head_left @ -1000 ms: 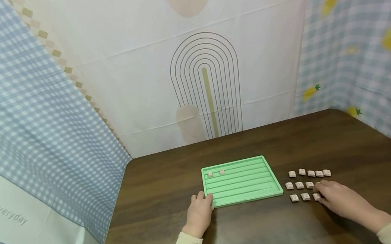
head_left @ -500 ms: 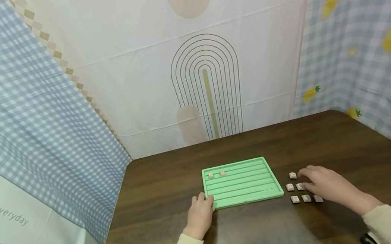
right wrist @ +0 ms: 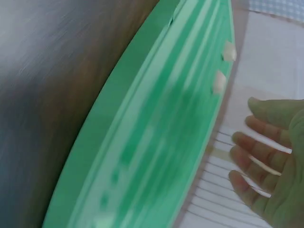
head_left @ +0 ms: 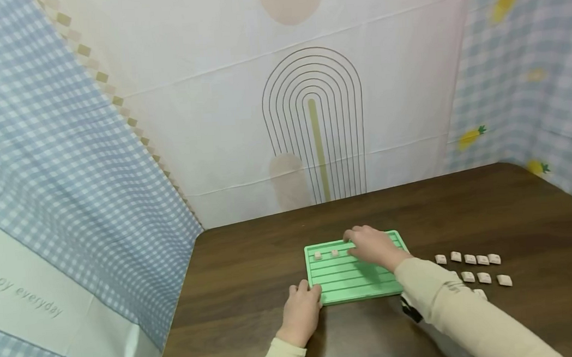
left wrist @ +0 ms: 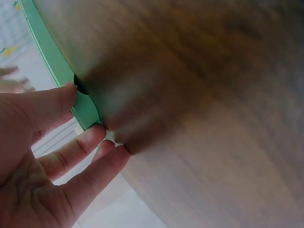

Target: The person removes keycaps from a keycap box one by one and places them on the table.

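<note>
A green ridged tray (head_left: 351, 283) lies on the table, with two small white keycaps (head_left: 317, 256) near its far left corner. My left hand (head_left: 301, 313) holds the tray's near left corner; in the left wrist view its thumb (left wrist: 66, 97) and fingers (left wrist: 83, 147) touch the green rim. Over the far right part of the tray is my right hand (head_left: 372, 245). In the right wrist view, the right hand's fingers (right wrist: 259, 147) are spread and loosely bent, and no keycap shows between them. More white keycaps (head_left: 483, 260) lie in rough rows right of the tray.
The brown wooden table (head_left: 243, 290) extends around the tray. A pale cloth (head_left: 224, 127) hangs at the back, and blue checked cloth (head_left: 84, 174) hangs at the left. My right sleeve (head_left: 451, 299) covers part of the keycap rows.
My right hand has moved left from the keycap rows to above the tray. The left hand stays at the tray corner. The head view has shifted slightly.
</note>
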{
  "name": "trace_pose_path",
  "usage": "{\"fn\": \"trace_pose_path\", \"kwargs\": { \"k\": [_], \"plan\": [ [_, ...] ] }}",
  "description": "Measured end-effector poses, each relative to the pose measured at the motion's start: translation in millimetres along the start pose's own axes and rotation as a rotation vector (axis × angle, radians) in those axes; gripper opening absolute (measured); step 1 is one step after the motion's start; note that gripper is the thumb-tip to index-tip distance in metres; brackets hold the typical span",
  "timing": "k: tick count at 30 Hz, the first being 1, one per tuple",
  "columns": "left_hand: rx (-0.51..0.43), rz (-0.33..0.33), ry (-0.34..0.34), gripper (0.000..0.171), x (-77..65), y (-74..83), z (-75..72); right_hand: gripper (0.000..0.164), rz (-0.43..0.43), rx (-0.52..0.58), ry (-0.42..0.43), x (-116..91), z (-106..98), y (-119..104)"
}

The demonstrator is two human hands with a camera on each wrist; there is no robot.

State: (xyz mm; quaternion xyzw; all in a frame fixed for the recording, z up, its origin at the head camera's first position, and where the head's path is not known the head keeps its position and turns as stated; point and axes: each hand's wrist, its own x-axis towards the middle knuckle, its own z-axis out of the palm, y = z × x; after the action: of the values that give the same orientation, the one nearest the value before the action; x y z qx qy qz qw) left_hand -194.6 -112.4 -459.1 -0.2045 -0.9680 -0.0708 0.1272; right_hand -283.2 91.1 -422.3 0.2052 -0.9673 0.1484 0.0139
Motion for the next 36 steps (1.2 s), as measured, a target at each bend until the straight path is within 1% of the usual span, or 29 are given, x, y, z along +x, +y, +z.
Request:
{"fn": "trace_pose_path", "kwargs": {
  "k": [3, 5, 10, 13, 16, 23, 29, 33, 36],
  "plan": [
    [0.004, 0.005, -0.006, 0.015, 1.2, -0.4, 0.4, 0.03, 0.011, 0.027, -0.02, 14, 12, -9],
    [0.003, 0.005, -0.007, 0.016, 1.2, -1.0, 0.9, 0.03, 0.017, 0.028, -0.025, 20, 19, -13],
    [0.009, 0.002, 0.021, 0.018, 0.2, 0.0, 2.6, 0.025, 0.038, 0.025, -0.033, 25, 31, -17],
    [0.009, 0.002, 0.033, 0.018, 0.1, 0.4, 3.0, 0.023, 0.054, 0.038, -0.044, 26, 34, -16],
    [0.006, 0.003, 0.039, 0.019, 0.5, 0.2, 2.9, 0.021, 0.056, 0.025, -0.042, 28, 37, -16],
    [0.015, 0.007, 0.049, 0.019, 1.1, -0.9, 2.6, 0.015, 0.041, -0.049, 0.004, 32, 44, -20],
    [0.031, 0.0, 0.051, 0.018, 0.9, -0.8, 2.3, 0.012, 0.039, -0.056, 0.033, 32, 45, -23],
    [0.04, 0.006, 0.062, 0.019, 0.5, -0.5, 1.9, 0.011, 0.035, -0.069, 0.036, 31, 44, -23],
    [0.042, 0.007, 0.054, 0.018, 0.3, -0.6, 1.7, 0.012, 0.032, -0.074, 0.041, 30, 45, -24]
  ]
}}
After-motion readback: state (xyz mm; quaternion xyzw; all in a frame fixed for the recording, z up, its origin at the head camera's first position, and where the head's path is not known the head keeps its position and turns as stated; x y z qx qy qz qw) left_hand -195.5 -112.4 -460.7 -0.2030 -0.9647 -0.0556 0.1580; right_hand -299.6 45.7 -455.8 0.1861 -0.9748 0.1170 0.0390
